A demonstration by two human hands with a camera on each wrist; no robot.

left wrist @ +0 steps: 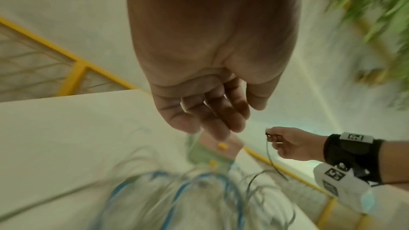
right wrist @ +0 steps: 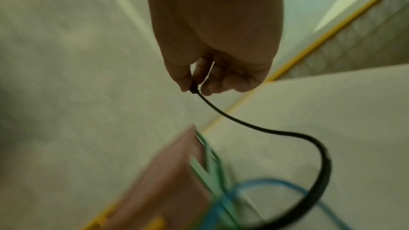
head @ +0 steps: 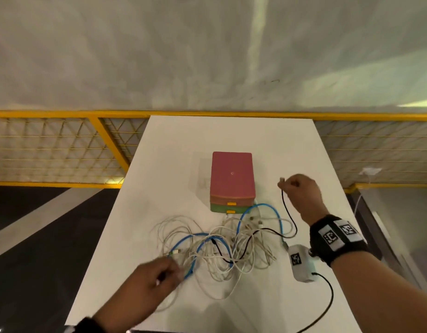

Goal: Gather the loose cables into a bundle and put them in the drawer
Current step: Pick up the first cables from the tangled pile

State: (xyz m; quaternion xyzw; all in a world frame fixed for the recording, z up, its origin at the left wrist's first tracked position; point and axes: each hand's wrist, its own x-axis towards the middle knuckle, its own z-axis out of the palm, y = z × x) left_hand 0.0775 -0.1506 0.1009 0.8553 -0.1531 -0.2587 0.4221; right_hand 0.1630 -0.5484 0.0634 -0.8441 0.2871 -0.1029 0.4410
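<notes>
A tangle of white cables (head: 181,234), a blue cable (head: 259,205) and a black cable (head: 290,213) lies on the white table (head: 183,145), in front of a small drawer unit (head: 231,179). The unit has a pink top drawer, a green bottom drawer and yellow handles, and both drawers are closed. My right hand (head: 285,186) is raised to the right of the unit and pinches the plug end of the black cable (right wrist: 265,128) between thumb and fingers (right wrist: 194,83). My left hand (head: 164,272) hovers, blurred, over the tangle's left edge. Its fingers (left wrist: 217,125) are relaxed and hold nothing.
A yellow-framed mesh fence (head: 106,140) runs behind and beside the table. Dark floor lies off the table's left edge. A white camera box (head: 301,263) with a black lead hangs from my right wrist strap. Blurred green foliage (left wrist: 376,6) shows in the left wrist view.
</notes>
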